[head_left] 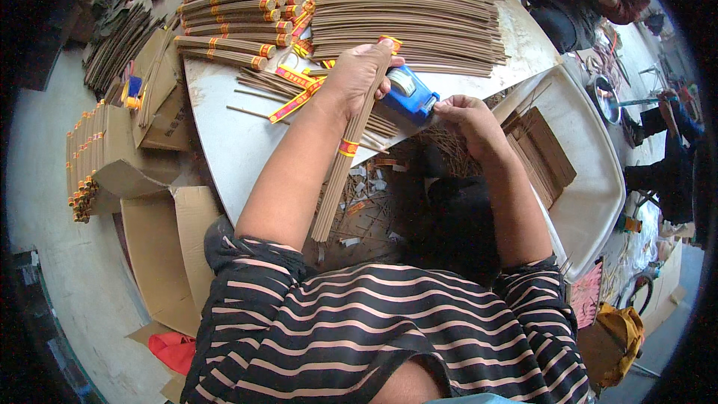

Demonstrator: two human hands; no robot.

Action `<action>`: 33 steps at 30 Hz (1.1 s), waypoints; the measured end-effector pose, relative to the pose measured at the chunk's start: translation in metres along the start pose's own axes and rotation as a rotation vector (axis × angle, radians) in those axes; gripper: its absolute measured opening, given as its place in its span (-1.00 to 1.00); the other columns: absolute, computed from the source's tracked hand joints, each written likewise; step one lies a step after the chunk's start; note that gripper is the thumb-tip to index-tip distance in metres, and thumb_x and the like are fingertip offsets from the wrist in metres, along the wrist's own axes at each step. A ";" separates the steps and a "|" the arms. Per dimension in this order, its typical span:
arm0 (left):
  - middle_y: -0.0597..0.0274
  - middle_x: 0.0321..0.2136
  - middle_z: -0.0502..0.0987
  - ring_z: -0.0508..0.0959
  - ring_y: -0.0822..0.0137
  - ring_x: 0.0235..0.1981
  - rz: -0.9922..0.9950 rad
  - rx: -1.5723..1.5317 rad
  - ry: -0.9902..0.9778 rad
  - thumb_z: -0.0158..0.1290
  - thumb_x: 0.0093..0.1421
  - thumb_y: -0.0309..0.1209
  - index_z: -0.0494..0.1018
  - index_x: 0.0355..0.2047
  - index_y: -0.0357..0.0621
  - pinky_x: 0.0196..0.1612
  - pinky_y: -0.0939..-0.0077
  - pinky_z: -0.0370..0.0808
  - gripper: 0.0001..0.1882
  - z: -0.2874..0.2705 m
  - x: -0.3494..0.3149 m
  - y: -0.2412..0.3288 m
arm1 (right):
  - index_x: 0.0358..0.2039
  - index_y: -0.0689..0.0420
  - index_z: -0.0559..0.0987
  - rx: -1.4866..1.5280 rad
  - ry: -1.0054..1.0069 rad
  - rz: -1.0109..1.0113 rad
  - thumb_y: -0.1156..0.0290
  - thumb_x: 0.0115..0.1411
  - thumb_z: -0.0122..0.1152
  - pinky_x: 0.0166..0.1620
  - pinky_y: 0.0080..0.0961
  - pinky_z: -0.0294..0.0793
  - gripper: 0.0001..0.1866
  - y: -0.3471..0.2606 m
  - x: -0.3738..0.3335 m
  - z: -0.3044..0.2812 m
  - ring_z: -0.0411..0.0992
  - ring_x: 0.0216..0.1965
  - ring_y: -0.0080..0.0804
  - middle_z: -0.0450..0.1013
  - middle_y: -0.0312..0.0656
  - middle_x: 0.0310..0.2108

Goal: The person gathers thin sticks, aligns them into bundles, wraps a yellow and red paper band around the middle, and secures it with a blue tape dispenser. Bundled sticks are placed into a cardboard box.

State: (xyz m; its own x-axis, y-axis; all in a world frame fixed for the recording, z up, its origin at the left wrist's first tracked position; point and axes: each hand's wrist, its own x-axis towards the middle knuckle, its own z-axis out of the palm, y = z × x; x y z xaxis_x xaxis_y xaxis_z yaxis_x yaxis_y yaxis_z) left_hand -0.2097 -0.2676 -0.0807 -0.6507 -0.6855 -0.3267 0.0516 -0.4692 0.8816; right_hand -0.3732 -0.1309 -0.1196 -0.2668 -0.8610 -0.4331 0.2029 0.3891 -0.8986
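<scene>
The left hand (355, 78), near the centre of the frame, is closed around 1 incense bundle (334, 187). This bundle of brown sticks is slanting from the upper centre down toward the lower centre, in front of the counter (217, 153), and it carries 1 red and yellow paper band (348, 147) around its middle and another near its top end. The right hand (471, 123) is apart from the left, with its thumb and fingertips at the near end of the blue tape dispenser (419, 101); I cannot tell if they pinch the tape. The dispenser holds a roll of pale tape (402, 82) and stands just beside the left hand.

At the right of the frame, a white plastic tub (609, 187) contains a brown cardboard piece (542, 153) and some thin sticks. At the left, a cardboard box (176, 123) has incense sticks at its top, and below it an open carton (157, 247) has its flaps spread. Many banded bundles (86, 153) are piled at the left edge, against cardboard; I cannot tell if they are inside a box.

On the counter, finished bundles (232, 22) are stacked at the upper left, and a wide heap of loose sticks (407, 19) lies at the upper centre. Flat paper labels (295, 101), red and yellow, lie near the left forearm.
</scene>
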 end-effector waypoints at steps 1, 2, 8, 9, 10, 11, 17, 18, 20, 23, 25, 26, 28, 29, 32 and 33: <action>0.11 -0.32 0.49 0.34 0.56 -0.74 -0.003 0.007 -0.002 -0.04 0.19 -0.16 0.29 -0.26 -0.21 -0.75 0.72 0.25 -0.66 0.000 0.001 -0.001 | -0.49 0.20 0.47 -0.034 0.026 -0.013 0.38 0.00 0.24 -0.47 -0.70 0.25 -0.83 0.009 0.004 -0.001 0.28 -0.57 -0.63 0.38 -0.34 -0.58; 0.11 -0.32 0.49 0.34 0.56 -0.74 -0.005 0.014 -0.004 -0.04 0.19 -0.16 0.29 -0.25 -0.21 -0.75 0.72 0.25 -0.66 0.000 0.002 -0.003 | -0.50 0.21 0.48 -0.067 0.053 -0.026 0.36 -0.01 0.25 -0.47 -0.69 0.24 -0.81 0.014 0.006 -0.002 0.27 -0.57 -0.64 0.37 -0.35 -0.59; 0.10 -0.35 0.49 0.35 0.55 -0.75 0.028 0.029 0.012 -0.03 0.18 -0.18 0.30 -0.26 -0.25 -0.77 0.72 0.28 -0.66 0.000 -0.003 0.003 | -0.50 0.23 0.48 -0.041 0.023 0.038 0.38 -0.01 0.24 -0.44 -0.66 0.26 -0.82 -0.011 -0.018 -0.010 0.30 -0.56 -0.62 0.39 -0.32 -0.58; 0.10 -0.36 0.50 0.36 0.54 -0.76 0.041 0.043 0.015 -0.03 0.18 -0.19 0.31 -0.27 -0.26 -0.77 0.72 0.28 -0.66 0.003 -0.007 0.007 | -0.50 0.23 0.48 0.039 0.007 0.017 0.39 0.00 0.23 -0.43 -0.66 0.26 -0.83 -0.014 -0.024 -0.012 0.31 -0.54 -0.61 0.39 -0.32 -0.57; 0.06 -0.39 0.50 0.36 0.53 -0.77 0.075 0.029 0.019 -0.03 0.19 -0.23 0.32 -0.29 -0.26 -0.78 0.75 0.30 -0.70 0.004 -0.013 0.013 | -0.50 0.22 0.48 0.119 -0.012 -0.005 0.40 0.01 0.22 -0.41 -0.66 0.27 -0.84 -0.016 -0.031 -0.014 0.31 -0.53 -0.60 0.40 -0.31 -0.57; 0.05 -0.39 0.50 0.37 0.53 -0.77 0.087 0.005 -0.007 -0.04 0.19 -0.23 0.32 -0.29 -0.25 -0.78 0.76 0.31 -0.71 0.004 -0.021 0.019 | -0.50 0.22 0.48 0.197 -0.033 -0.026 0.40 0.01 0.21 -0.40 -0.66 0.28 -0.85 -0.020 -0.037 -0.017 0.32 -0.52 -0.59 0.40 -0.31 -0.57; 0.04 -0.43 0.49 0.38 0.57 -0.77 0.102 0.016 -0.150 -0.11 0.23 -0.24 0.29 -0.31 -0.20 -0.77 0.78 0.32 -0.75 0.017 -0.098 0.060 | -0.39 0.16 0.48 0.268 -0.300 -0.180 0.36 0.06 0.18 -0.20 -0.57 0.32 -0.84 -0.056 -0.085 0.005 0.34 -0.38 -0.54 0.40 -0.32 -0.42; 0.07 -0.46 0.48 0.38 0.57 -0.77 0.084 0.013 -0.147 -0.13 0.25 -0.25 0.29 -0.33 -0.19 -0.77 0.77 0.29 -0.76 0.016 -0.114 0.062 | -0.40 0.16 0.48 0.270 -0.346 -0.205 0.36 0.06 0.18 -0.20 -0.59 0.31 -0.84 -0.062 -0.093 0.014 0.33 -0.38 -0.55 0.40 -0.32 -0.41; 0.11 -0.51 0.47 0.38 0.56 -0.76 0.097 -0.001 -0.166 -0.12 0.24 -0.25 0.30 -0.37 -0.17 -0.77 0.77 0.28 -0.77 0.011 -0.144 0.064 | -0.43 0.15 0.49 0.291 -0.415 -0.259 0.34 0.05 0.20 -0.24 -0.64 0.27 -0.84 -0.073 -0.111 0.037 0.29 -0.39 -0.57 0.38 -0.31 -0.41; 0.17 -0.56 0.46 0.40 0.55 -0.76 0.071 -0.005 -0.167 -0.10 0.23 -0.24 0.32 -0.42 -0.15 -0.77 0.78 0.28 -0.77 0.008 -0.186 0.066 | -0.44 0.15 0.48 0.234 -0.464 -0.357 0.34 0.05 0.20 -0.26 -0.64 0.26 -0.84 -0.086 -0.132 0.063 0.29 -0.39 -0.58 0.38 -0.32 -0.43; 0.21 -0.59 0.47 0.41 0.54 -0.77 0.021 -0.024 -0.132 -0.08 0.22 -0.22 0.34 -0.43 -0.14 -0.77 0.78 0.29 -0.75 0.010 -0.212 0.064 | -0.45 0.15 0.48 0.221 -0.467 -0.363 0.33 0.04 0.21 -0.30 -0.67 0.25 -0.83 -0.089 -0.146 0.080 0.28 -0.42 -0.61 0.37 -0.32 -0.46; 0.26 -0.62 0.45 0.40 0.56 -0.77 0.008 -0.059 -0.130 -0.07 0.21 -0.22 0.34 -0.42 -0.14 -0.78 0.79 0.28 -0.76 0.010 -0.221 0.063 | -0.46 0.15 0.48 0.210 -0.463 -0.359 0.33 0.04 0.21 -0.31 -0.68 0.24 -0.83 -0.091 -0.151 0.087 0.28 -0.42 -0.61 0.37 -0.33 -0.47; 0.31 -0.66 0.44 0.40 0.58 -0.78 -0.006 -0.106 -0.126 -0.06 0.21 -0.22 0.34 -0.41 -0.13 -0.78 0.80 0.27 -0.77 0.011 -0.236 0.059 | -0.48 0.16 0.47 0.241 -0.489 -0.328 0.32 0.05 0.21 -0.36 -0.70 0.25 -0.82 -0.094 -0.161 0.101 0.29 -0.47 -0.61 0.37 -0.33 -0.51; 0.31 -0.66 0.44 0.40 0.58 -0.78 -0.002 -0.115 -0.122 -0.06 0.21 -0.21 0.34 -0.40 -0.13 -0.78 0.80 0.27 -0.76 0.011 -0.242 0.058 | -0.49 0.15 0.47 0.249 -0.504 -0.302 0.32 0.06 0.20 -0.38 -0.69 0.26 -0.82 -0.093 -0.162 0.106 0.29 -0.48 -0.60 0.37 -0.32 -0.53; 0.25 -0.62 0.45 0.40 0.55 -0.77 0.015 -0.132 -0.127 -0.07 0.21 -0.21 0.36 -0.38 -0.16 -0.77 0.79 0.29 -0.74 0.004 -0.254 0.051 | -0.46 0.15 0.49 0.299 -0.545 -0.232 0.39 0.09 0.16 -0.41 -0.71 0.25 -0.89 -0.090 -0.164 0.116 0.29 -0.52 -0.63 0.38 -0.36 -0.56; 0.22 -0.60 0.46 0.40 0.53 -0.76 0.017 -0.135 -0.135 -0.08 0.21 -0.20 0.37 -0.37 -0.18 -0.76 0.79 0.29 -0.73 0.001 -0.257 0.049 | -0.46 0.16 0.49 0.289 -0.554 -0.226 0.39 0.09 0.16 -0.41 -0.72 0.25 -0.89 -0.089 -0.167 0.119 0.29 -0.52 -0.63 0.38 -0.36 -0.56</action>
State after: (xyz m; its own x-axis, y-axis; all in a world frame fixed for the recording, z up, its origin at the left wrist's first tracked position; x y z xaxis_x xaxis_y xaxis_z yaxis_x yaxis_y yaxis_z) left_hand -0.0405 -0.1142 0.0469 -0.7443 -0.6171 -0.2553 0.1590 -0.5350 0.8297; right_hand -0.2350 -0.0609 0.0411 0.1761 -0.9821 -0.0661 0.4640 0.1420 -0.8743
